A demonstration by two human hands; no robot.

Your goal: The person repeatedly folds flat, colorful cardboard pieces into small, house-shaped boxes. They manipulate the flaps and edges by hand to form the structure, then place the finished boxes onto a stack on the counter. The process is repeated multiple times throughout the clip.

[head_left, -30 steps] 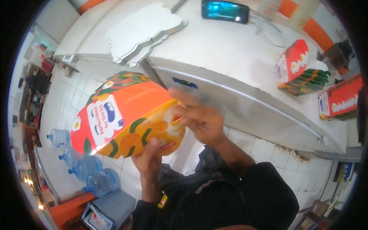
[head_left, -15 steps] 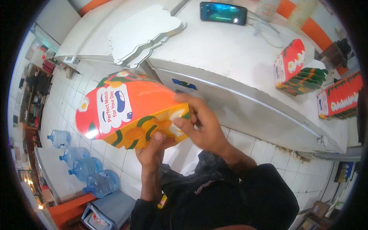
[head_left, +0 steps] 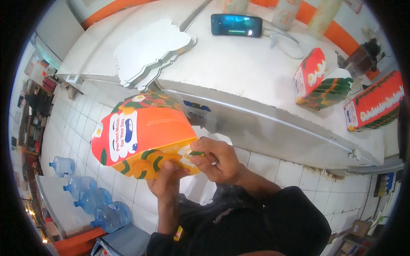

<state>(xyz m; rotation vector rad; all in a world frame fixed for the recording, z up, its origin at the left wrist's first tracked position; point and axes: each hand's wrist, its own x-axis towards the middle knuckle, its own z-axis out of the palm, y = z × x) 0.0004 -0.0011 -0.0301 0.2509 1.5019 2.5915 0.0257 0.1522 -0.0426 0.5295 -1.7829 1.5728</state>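
Observation:
A folded cardboard food box point(head_left: 162, 128) in orange, red and yellow, printed with fried eggs and green leaves, is held up in front of me. My left hand point(head_left: 165, 179) grips its lower yellow side, thumb on the outside and the other fingers mostly hidden beneath. At the box's right-hand corner my right hand point(head_left: 220, 161) pinches the edge between thumb and fingers. Behind and below the hands, a white cardboard sheet point(head_left: 197, 187) shows at my lap, partly hidden.
On the white chest freezer point(head_left: 239, 64) lie a stack of flat white cardboard blanks point(head_left: 149, 53) and a phone point(head_left: 236, 25) with its cable. Nested printed cartons point(head_left: 326, 85) and another carton stack point(head_left: 376, 102) stand right. Several blue water jugs point(head_left: 112, 216) stand on the floor left.
The box has come slightly lower and turned a little. My right hand has slid down to its lower corner, fingers closer together. The view has shifted slightly.

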